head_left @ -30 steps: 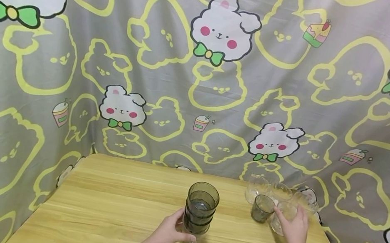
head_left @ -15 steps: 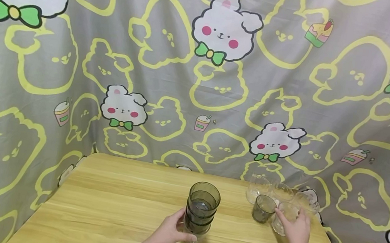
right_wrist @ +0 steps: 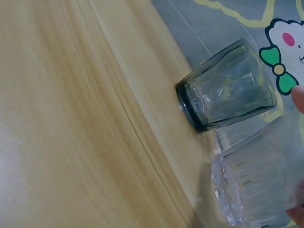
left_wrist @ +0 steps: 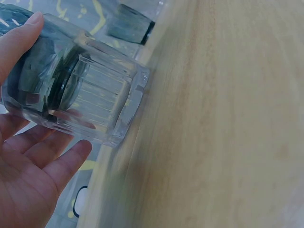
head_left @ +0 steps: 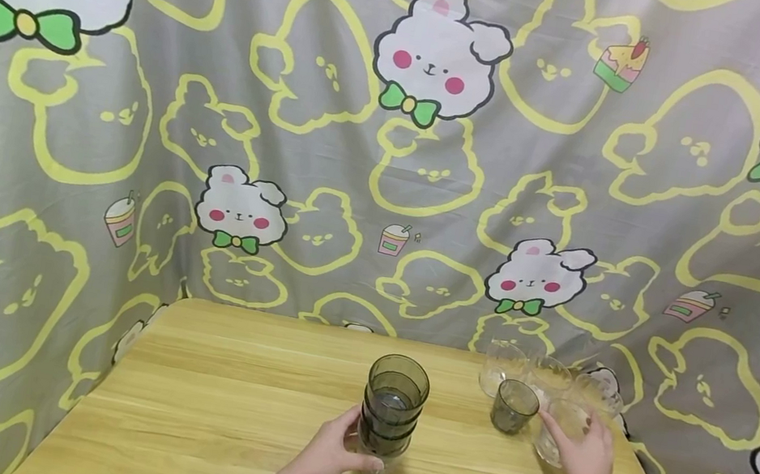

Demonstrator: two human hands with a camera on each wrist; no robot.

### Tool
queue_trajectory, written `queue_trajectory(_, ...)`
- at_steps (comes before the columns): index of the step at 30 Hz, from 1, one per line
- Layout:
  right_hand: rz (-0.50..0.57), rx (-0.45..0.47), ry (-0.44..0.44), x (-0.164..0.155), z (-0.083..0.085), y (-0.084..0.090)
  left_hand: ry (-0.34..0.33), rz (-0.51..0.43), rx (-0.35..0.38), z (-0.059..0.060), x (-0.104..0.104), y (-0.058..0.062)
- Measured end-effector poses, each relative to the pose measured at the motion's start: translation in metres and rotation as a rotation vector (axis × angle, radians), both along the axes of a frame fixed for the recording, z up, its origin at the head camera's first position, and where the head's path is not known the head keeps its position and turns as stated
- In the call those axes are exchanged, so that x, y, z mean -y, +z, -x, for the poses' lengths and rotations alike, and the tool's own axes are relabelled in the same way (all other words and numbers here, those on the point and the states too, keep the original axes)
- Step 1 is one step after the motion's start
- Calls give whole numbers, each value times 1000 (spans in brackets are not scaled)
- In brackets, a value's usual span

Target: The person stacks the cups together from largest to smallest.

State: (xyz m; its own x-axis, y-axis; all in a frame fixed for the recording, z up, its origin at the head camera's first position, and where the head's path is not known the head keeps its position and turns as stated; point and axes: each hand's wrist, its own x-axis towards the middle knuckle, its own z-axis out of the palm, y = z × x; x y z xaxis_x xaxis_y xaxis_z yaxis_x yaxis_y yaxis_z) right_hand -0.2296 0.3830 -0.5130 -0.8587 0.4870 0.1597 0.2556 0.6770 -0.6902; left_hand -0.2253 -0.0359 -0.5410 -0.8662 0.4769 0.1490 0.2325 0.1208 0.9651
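Observation:
My left hand [head_left: 331,453] grips a stack of drinking glasses [head_left: 393,407] near the middle of the table. Smoked-grey glasses are nested one in another, and a clear ribbed glass [left_wrist: 107,92] forms the bottom. In the left wrist view the thumb lies on one side of the stack and the fingers on the other. Over on the right, my right hand [head_left: 581,456] holds a clear glass [head_left: 552,441] between thumb and fingers. Beside that glass a single smoked glass [head_left: 514,409] stands upright, apart from the right hand. The right wrist view shows only fingertips [right_wrist: 298,99] at its edge.
More clear glasses [head_left: 503,370] stand close behind the smoked glass, at the table's back right corner. The wooden table [head_left: 239,388] meets a grey curtain [head_left: 329,180] printed with rabbits at the back and sides.
My right hand has shifted slightly right with the clear glass, widening the space between it and the smoked glass. The left hand and its stack have stayed in place.

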Motion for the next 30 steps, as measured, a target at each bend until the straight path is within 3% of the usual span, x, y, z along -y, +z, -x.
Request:
queue_trajectory(9,-42,-18,4,10,-15,19,-6,-8,6,0,0,1)
queue_trajectory(30,-136,-300,77,54,-33,89,-1,3,10,1,0,-1)
